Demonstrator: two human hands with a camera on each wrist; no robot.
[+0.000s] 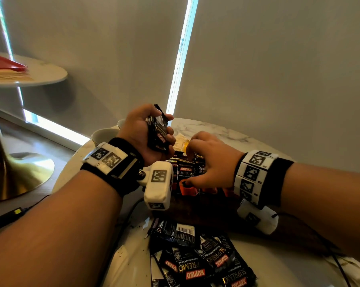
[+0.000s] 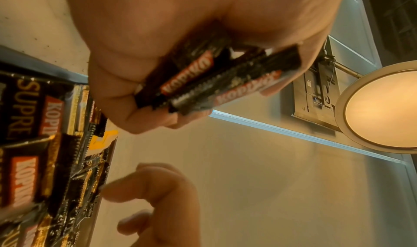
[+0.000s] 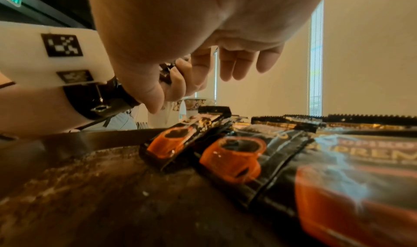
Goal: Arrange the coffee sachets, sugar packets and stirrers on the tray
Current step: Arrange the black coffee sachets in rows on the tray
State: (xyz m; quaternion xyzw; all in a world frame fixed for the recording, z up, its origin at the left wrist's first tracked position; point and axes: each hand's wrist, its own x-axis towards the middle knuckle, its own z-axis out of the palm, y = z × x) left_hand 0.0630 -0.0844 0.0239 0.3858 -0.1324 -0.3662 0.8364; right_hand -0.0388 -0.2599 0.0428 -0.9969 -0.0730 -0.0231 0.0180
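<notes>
A bundle of coffee sachets is being gripped upright in the left hand, just left of the right hand, whose relaxed fingers are being lowered empty over the sachets on the tray.

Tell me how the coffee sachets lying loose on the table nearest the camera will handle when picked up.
The loose coffee sachets look like thin, flat foil, so they probably flex and weigh little. Their glossy faces catch the light and they overlap in a heap, so they would likely slide over one another if pushed. The left hand grips several sachets in one bunch, which suggests they stack easily.
</notes>
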